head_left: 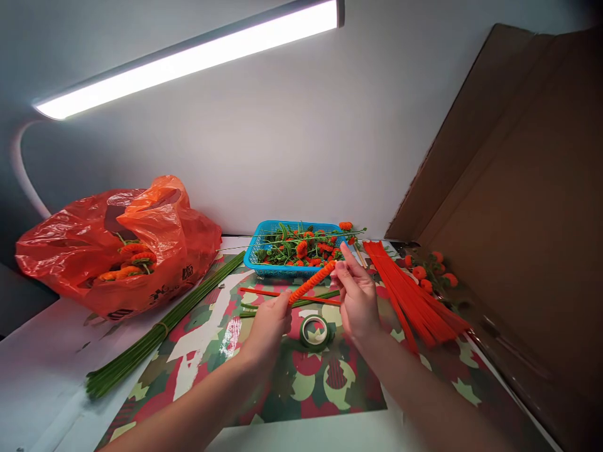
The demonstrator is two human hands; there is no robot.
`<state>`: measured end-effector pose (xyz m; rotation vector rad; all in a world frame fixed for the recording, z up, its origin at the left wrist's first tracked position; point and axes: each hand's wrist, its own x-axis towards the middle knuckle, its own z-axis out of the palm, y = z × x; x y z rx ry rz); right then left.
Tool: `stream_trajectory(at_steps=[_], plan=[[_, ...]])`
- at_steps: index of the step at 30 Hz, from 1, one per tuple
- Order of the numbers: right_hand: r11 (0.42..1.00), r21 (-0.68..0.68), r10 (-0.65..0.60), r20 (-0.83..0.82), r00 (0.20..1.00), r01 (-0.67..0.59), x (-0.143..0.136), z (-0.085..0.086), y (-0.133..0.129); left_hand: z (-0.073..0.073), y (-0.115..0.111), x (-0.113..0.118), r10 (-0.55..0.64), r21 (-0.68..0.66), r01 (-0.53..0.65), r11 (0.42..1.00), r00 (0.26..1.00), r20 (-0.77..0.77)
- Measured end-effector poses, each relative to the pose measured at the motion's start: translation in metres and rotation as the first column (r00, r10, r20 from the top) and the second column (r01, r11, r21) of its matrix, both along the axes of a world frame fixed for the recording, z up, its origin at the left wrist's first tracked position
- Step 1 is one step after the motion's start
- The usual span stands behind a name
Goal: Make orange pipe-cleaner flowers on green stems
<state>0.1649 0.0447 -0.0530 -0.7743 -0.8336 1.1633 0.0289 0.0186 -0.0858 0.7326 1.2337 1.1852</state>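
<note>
An orange pipe cleaner coil (311,284), wound into a tight spiral, stretches between my two hands above the table. My left hand (272,322) pinches its lower left end. At the upper right end, the fingertips of my right hand (358,295) close on the coil, with the index finger pointing up. Beneath the coil lie a straight orange pipe cleaner (264,292) and a few green pipe cleaners (325,295). A roll of green tape (315,331) rests flat between my wrists.
A blue basket (276,270) of orange and green pieces stands behind my hands. A red plastic bag (188,232) and a bundle of green pipe cleaners (141,345) lie left. Orange pipe cleaners (414,295) fan out right, near orange flowers (419,272) and a cardboard panel (522,169).
</note>
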Motion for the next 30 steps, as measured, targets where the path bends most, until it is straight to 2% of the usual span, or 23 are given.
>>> stream_trajectory(at_steps=[4, 7, 12, 16, 20, 26, 30], plan=[[0.976, -0.065, 0.198, -0.113, 0.974, -0.206, -0.002, 0.003, -0.001, -0.002, 0.003, -0.001, 0.007, -0.016, -0.007, 1.000, 1.000, 0.010], [0.954, -0.092, 0.269, -0.163, 0.949, -0.286, 0.000, 0.002, 0.002, 0.000, 0.004, -0.002, -0.002, -0.022, 0.002, 1.000, 1.000, 0.005], [0.947, -0.097, 0.287, -0.169, 0.943, -0.306, 0.007, 0.002, 0.007, 0.006, 0.003, -0.004, -0.035, -0.021, 0.035, 0.999, 0.999, -0.015], [0.963, -0.055, 0.260, -0.085, 0.962, -0.265, 0.008, 0.003, 0.007, 0.006, 0.004, -0.005, -0.026, 0.007, 0.027, 1.000, 0.998, -0.064], [0.973, 0.012, 0.232, 0.010, 0.973, -0.232, 0.002, -0.004, 0.000, 0.004, 0.005, -0.009, -0.002, 0.051, 0.008, 0.999, 0.992, -0.125], [0.956, 0.063, 0.281, 0.092, 0.955, -0.288, -0.009, -0.022, -0.009, 0.002, 0.003, -0.012, 0.008, 0.128, 0.020, 0.992, 0.977, -0.213], [0.932, 0.066, 0.342, 0.162, 0.926, -0.356, -0.004, -0.019, -0.003, 0.008, 0.005, -0.014, -0.029, 0.147, 0.071, 0.987, 0.964, -0.266]])
